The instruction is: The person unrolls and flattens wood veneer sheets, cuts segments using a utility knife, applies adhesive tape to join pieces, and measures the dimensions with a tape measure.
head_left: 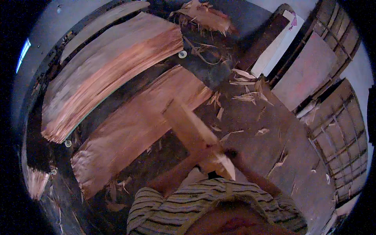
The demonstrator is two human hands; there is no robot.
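With 12 o'clock pointing straight ahead of the wearer, a long, narrow wooden piece [192,126] runs from the centre of the view toward 5 o'clock, its near end close to the wearer's striped shirt [172,213]. Its far end overlaps a stack of reddish-brown wooden sheets [121,141] at 9 o'clock; blur hides whether the two touch. The left hand [204,152], near 5 o'clock, grasps the piece from its left side. The right hand [231,153] is at the piece's opposite edge, but deep shadow hides its fingers, so I cannot tell whether they close on it.

Between 10 and 11 o'clock lies a larger stack of sheets [113,66], grey on top with a ragged orange-brown edge. Pale round wheels [182,54] show beside that edge. At 12 o'clock, well away from the hands, is a rough, splintered chunk of reddish wood [205,16]. Around 2 o'clock, splinters [246,96] litter the brown floor [254,152]; beyond them, a long white panel [274,47] slants beside a pinkish board [305,72]. Near 3 o'clock stands a dark grid frame [340,137]. A small bright window [23,55] glows at 10 o'clock.
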